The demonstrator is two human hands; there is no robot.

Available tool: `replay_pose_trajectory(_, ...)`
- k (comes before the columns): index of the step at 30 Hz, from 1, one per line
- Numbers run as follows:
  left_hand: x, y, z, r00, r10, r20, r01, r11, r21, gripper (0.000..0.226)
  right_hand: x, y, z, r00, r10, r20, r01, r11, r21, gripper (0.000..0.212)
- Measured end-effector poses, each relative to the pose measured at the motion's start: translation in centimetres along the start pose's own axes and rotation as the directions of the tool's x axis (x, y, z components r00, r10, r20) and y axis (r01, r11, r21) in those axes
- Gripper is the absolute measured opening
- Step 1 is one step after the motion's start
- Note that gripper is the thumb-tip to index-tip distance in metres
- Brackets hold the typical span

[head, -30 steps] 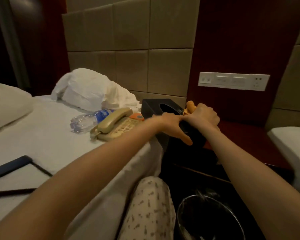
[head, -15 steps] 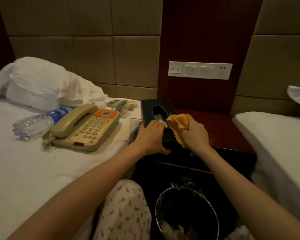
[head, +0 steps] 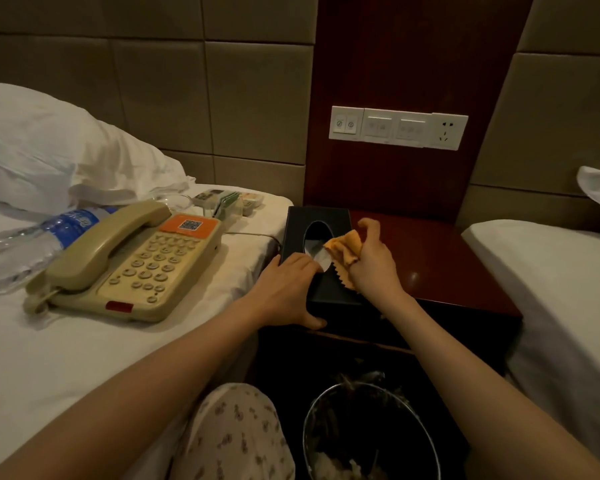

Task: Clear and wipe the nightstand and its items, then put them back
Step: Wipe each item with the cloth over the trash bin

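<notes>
Red-brown wooden nightstand (head: 440,265) between two white beds (head: 66,358)

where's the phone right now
The phone lies on the left bed, just left of the tissue box on the nightstand, with the water bottle at its left.

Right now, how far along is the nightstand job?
Done: phone, water bottle and small packets are cleared onto the bed.

In hand: left hand steadies the black tissue box on the nightstand; right hand holds the orange cloth on its top.

Left: return the items; whether the surface is wiped, I can't tell.
</notes>
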State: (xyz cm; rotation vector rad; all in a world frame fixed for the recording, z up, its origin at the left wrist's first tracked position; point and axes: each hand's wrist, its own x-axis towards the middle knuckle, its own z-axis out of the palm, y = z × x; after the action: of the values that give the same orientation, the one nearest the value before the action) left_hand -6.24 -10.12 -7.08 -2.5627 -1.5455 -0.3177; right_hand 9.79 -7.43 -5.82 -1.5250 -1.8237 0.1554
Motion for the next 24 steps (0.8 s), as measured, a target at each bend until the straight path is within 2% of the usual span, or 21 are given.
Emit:
replay_pose_trajectory(1, 0.1, -0.3, 0.0, 1.000, 0.014, 0.009, -0.014, 1.000, 0.001, 0.086, 0.6, 0.1, 0.2, 1.000, -0.011, -0.006, 0.010, 0.999, -0.041, 0.047)
replay_pose_trajectory(4, 0.3, -1.0, 0.1, 0.998, 0.051, 0.037, -0.050, 0.999, -0.018, 0.087, 2.6, 0.2, 1.1, 1.000, -0.027, 0.014, 0.029, 0.985, -0.168, 0.035)
replay_pose_trajectory(11, 0.9, -2.0, 0.1, 0.995, 0.099, 0.021, -0.097, 0.993, -0.060, 0.086, 7.9, 0.8, 2.4, 0.996, 0.060, -0.065, -0.068, 0.988, -0.139, 0.019)
replay_pose_trajectory(16, 1.3, -2.1, -0.2, 0.993, 0.105, 0.045, -0.102, 0.993, -0.066, 0.085, 11.3, 1.2, 3.2, 0.989, 0.122, -0.082, -0.132, 0.981, -0.141, 0.017)
replay_pose_trajectory(20, 1.8, -2.4, -0.4, 0.992, 0.113, 0.053, -0.109, 0.991, -0.076, 0.084, 12.9, 1.8, 4.1, 0.989, 0.113, -0.094, -0.130, 0.972, -0.195, 0.021)
replay_pose_trajectory(24, 2.2, -2.5, -0.7, 0.990, 0.119, 0.078, -0.110, 0.988, -0.109, 0.084, 14.0, 1.6, 4.7, 0.995, 0.096, -0.016, -0.096, 0.943, -0.319, 0.025)
